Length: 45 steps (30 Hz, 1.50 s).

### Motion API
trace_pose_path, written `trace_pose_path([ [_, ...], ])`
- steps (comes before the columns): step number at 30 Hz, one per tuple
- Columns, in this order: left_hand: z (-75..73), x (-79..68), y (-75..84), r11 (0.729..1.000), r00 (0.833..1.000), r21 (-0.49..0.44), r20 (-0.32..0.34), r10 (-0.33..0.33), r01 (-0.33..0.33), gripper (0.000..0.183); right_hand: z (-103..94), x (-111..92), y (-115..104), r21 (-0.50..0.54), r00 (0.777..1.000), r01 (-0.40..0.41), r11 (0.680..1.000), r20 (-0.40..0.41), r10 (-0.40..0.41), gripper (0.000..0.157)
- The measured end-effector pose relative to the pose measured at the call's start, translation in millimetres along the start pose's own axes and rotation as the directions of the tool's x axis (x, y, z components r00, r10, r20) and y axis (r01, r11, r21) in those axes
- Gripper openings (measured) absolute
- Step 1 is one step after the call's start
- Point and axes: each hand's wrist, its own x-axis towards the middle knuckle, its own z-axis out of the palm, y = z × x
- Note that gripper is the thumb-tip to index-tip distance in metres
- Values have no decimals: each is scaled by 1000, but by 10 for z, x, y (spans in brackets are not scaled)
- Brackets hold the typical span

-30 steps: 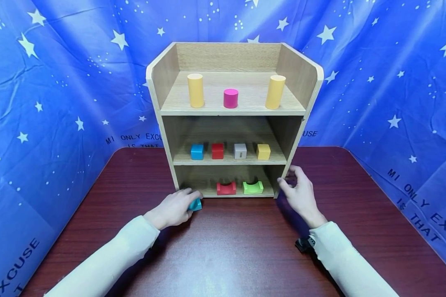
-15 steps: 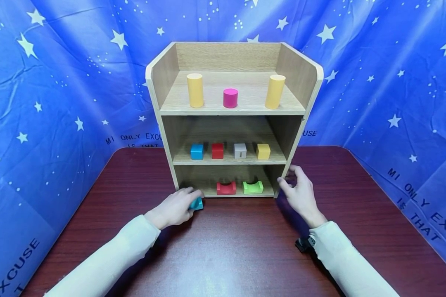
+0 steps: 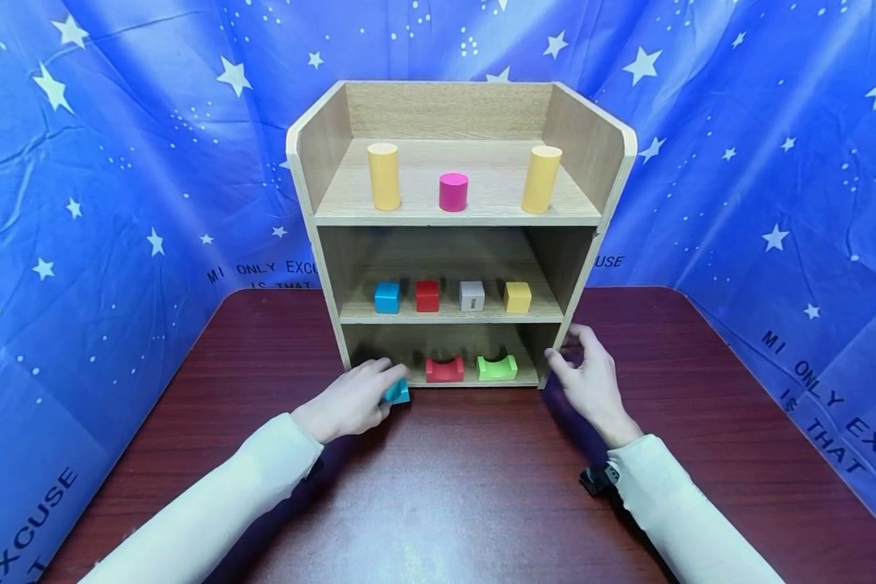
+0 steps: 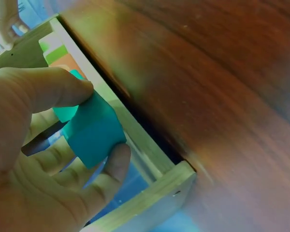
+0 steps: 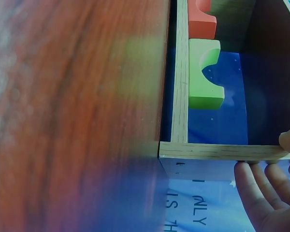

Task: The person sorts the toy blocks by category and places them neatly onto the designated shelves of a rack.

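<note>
My left hand (image 3: 354, 397) pinches a teal block with a scooped side (image 4: 96, 130) between thumb and fingers. It is at the front edge of the bottom level of a wooden shelf (image 3: 448, 113), near the left end. On that level sit a red arch-shaped block (image 3: 444, 371) and a green arch-shaped block (image 3: 497, 369), hollows facing up. My right hand (image 3: 591, 389) grips the shelf's right side panel (image 5: 208, 151) low down, thumb at the front edge and fingers along the outside. Fingers partly cover the teal block in the head view.
Blue (image 3: 388, 298), red (image 3: 427, 297), grey (image 3: 471, 297) and yellow (image 3: 517, 298) cubes line the middle level. On top, two tall yellow cylinders (image 3: 384, 177) flank a short magenta cylinder (image 3: 453, 193). The dark red table (image 3: 445, 495) meets a blue star-patterned curtain (image 3: 117, 162).
The left hand has moved slightly right and toward the shelf with the teal block, along the bottom level's front edge. The right hand has stayed on the side panel.
</note>
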Motion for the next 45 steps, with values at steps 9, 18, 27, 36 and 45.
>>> trace_pose_path([
  [9, -17, 116, 12, 1000, 1000, 0, 22, 11, -11, 47, 0, -1, 1, -5, 1000, 2, 1000, 0, -2, 35],
  [18, -21, 222, -13, 1000, 999, -15, 45, -6, 6, 50, 5, -3, 4, -4, 1000, 11, 1000, -7, -11, 36],
  [27, -14, 304, -36, 999, 998, -17, 56, -26, 27, 50, 5, 0, 10, 2, 1000, 8, 1000, -4, -8, 36],
  [36, -9, 349, -89, 998, 995, 10, 77, -56, 56, 51, 3, 2, 17, 4, 1000, 5, 1000, -5, -5, 35],
  [45, 15, 395, -120, 996, 987, -5, 137, -89, 90, 51, 8, 7, 17, 2, 1000, 3, 1000, -2, -3, 34],
])
